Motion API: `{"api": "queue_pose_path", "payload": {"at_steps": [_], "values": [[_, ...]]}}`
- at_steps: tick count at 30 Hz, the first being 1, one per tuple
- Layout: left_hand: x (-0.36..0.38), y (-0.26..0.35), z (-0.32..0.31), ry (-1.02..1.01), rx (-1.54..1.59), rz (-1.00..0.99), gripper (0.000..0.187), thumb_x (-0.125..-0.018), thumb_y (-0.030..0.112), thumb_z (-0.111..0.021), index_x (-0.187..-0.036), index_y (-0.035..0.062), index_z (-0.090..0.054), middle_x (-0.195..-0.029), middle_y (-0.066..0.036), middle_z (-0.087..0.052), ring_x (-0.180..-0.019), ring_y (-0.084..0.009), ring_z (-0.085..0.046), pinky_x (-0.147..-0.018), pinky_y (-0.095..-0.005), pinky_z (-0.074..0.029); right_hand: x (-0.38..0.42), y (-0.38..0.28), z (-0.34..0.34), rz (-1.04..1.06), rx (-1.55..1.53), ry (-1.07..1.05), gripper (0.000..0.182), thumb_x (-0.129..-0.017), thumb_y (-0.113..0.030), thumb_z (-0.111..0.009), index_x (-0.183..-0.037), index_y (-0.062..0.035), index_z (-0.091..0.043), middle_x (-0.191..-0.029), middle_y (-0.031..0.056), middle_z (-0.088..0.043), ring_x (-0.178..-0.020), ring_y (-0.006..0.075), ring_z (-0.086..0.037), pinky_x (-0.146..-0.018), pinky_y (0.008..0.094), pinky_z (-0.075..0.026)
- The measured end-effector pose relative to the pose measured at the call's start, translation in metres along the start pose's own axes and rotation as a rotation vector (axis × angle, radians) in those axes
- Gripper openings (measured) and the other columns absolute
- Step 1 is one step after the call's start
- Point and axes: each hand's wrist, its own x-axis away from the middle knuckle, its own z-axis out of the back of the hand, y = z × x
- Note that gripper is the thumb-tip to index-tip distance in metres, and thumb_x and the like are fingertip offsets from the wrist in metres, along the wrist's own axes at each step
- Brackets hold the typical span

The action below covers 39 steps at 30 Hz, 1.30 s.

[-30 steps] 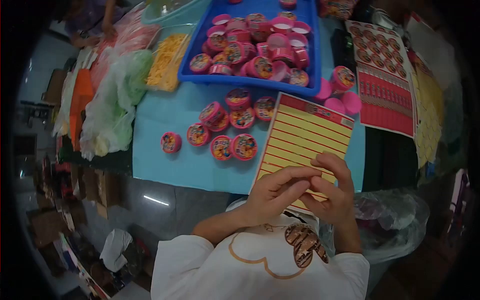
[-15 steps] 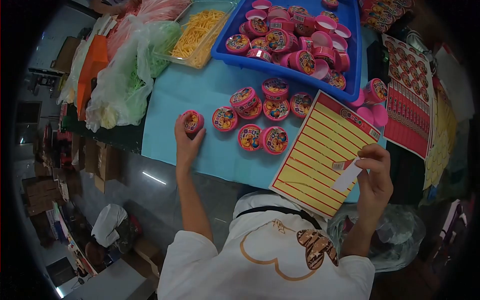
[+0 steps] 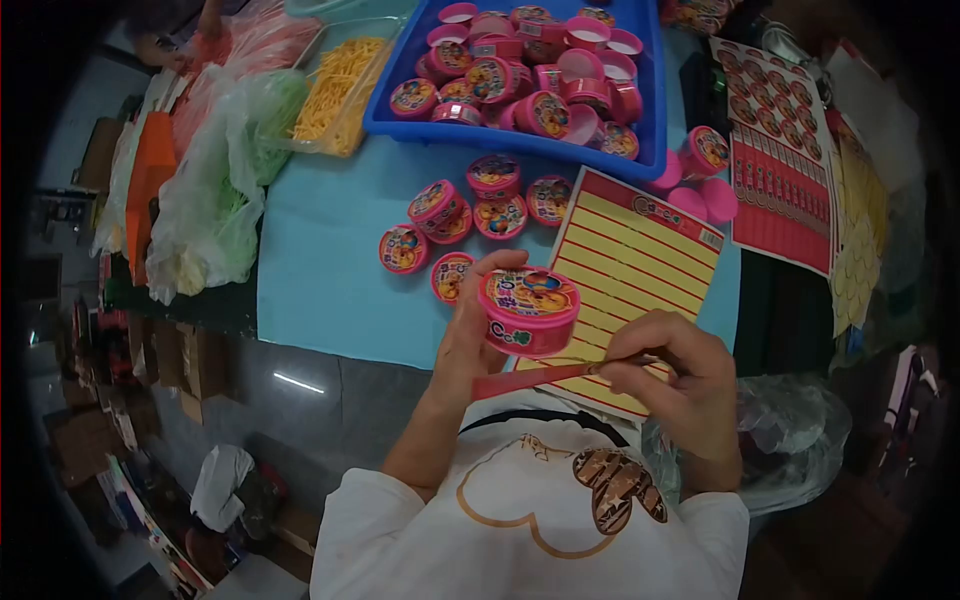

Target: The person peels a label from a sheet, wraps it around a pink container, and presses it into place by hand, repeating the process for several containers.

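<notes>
**Pink tub in one hand, red strip in the other**

My left hand (image 3: 470,340) holds a round pink tub (image 3: 530,310) up off the bench (image 3: 320,250), fingers closed around its side, the printed lid facing up towards me. My right hand (image 3: 680,385) pinches one end of a long red strip (image 3: 540,378) between thumb and fingertips; the strip runs leftwards under the tub, and its far end lies near my left wrist. Whether it touches the tub I cannot tell.

Both hands hover over the near edge of the bench, just above a yellow sheet (image 3: 630,270) ruled with red lines and topped by a red band. Beyond the tub, a cluster of similar tubs (image 3: 470,210) sits on the blue bench cover, some stacked on one another. Further back, a blue tray (image 3: 655,110) is heaped with more tubs and loose pink lids. A few pink lids (image 3: 705,195) lie just beside the sheet's far corner. To the right lies a red sheet of round stickers (image 3: 775,150). On the left sit clear bags (image 3: 215,190) of green material and a container of yellow sticks (image 3: 335,90).
</notes>
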Motion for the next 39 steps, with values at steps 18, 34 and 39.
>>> {"api": "queue_pose_path", "payload": {"at_steps": [18,34,39], "values": [[0.021,0.027,0.180,0.998,-1.339,-0.129,0.038,-0.078,0.017,-0.062,-0.106,0.0014,-0.042,-0.113,-0.016,-0.041,-0.107,-0.0259,-0.044,-0.090,-0.0345,-0.035,0.021,0.036,0.075,0.098,-0.220,0.468,0.008,-0.077,0.004,-0.051,-0.084,0.0001,-0.050,-0.077,0.0085,-0.054,-0.059,0.0130,-0.052,-0.053,0.0223,-0.041],[-0.042,0.031,0.139,0.320,-1.844,-0.419,0.056,-0.072,0.026,-0.065,-0.121,0.0112,-0.042,-0.120,-0.021,-0.041,-0.113,-0.0344,-0.040,-0.098,-0.0499,-0.019,0.016,0.068,0.061,0.003,-0.066,0.614,0.009,-0.083,-0.007,-0.051,-0.090,-0.0013,-0.049,-0.077,0.0052,-0.052,-0.062,0.0117,-0.048,-0.060,0.0231,-0.036],[-0.080,0.023,0.161,0.114,-1.594,-0.280,0.053,-0.074,0.028,-0.064,-0.121,0.0117,-0.045,-0.123,-0.026,-0.037,-0.114,-0.0366,-0.037,-0.093,-0.0417,-0.030,0.018,0.088,0.064,-0.019,-0.091,0.548,0.010,-0.084,-0.007,-0.051,-0.092,-0.0011,-0.049,-0.075,0.0052,-0.051,-0.062,0.0118,-0.047,-0.060,0.0233,-0.036]]}}
